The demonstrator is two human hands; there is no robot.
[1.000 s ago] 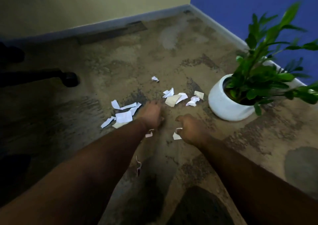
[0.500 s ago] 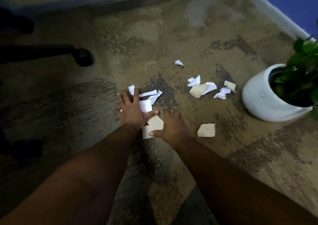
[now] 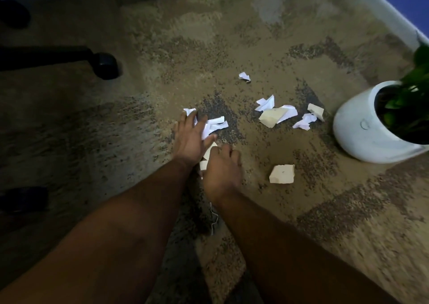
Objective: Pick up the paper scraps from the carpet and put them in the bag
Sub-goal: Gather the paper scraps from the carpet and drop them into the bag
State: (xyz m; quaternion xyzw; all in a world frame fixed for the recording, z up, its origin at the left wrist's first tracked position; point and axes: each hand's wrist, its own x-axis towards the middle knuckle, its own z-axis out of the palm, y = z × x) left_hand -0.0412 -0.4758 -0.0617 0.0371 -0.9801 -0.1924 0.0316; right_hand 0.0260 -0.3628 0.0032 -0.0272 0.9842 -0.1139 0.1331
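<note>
1. Left hand (image 3: 190,138) palm-down on the carpet (image 3: 162,48), fingers spread wide and fairly straight, pressing on a cluster of white paper scraps (image 3: 214,123); scraps poking out past the fingertips and beside the thumb; 1 small white scrap (image 3: 189,111) just beyond the fingertips.
2. Right hand (image 3: 221,169) just beside the left thumb, knuckles up, fingers curled down onto a beige paper piece (image 3: 207,155) lying between the 2 hands; fingertips hidden under the hand, so cannot tell whether pinching or only touching.
3. Well to the right of the right fingers, a beige torn card piece (image 3: 282,174) flat on the carpet, apart from the hand.
4. Beyond the right fingers, a second pile: a beige scrap (image 3: 271,117) overlapped by white crumpled scraps (image 3: 265,103); further right, a crumpled white scrap (image 3: 304,121) touching a small beige scrap (image 3: 316,111).
5. Far past both sets of fingers, 1 lone crumpled white scrap (image 3: 245,76).
6. Below the right wrist, a thin white curled strip (image 3: 214,220) on the carpet.
7. Right of all scraps, a white plant pot (image 3: 362,129) with a green leafy plant (image 3: 411,94); near the small beige scrap, not touching.
8. Far left of the left fingers, a black chair caster (image 3: 105,65) on a dark chair leg (image 3: 44,56).
</note>
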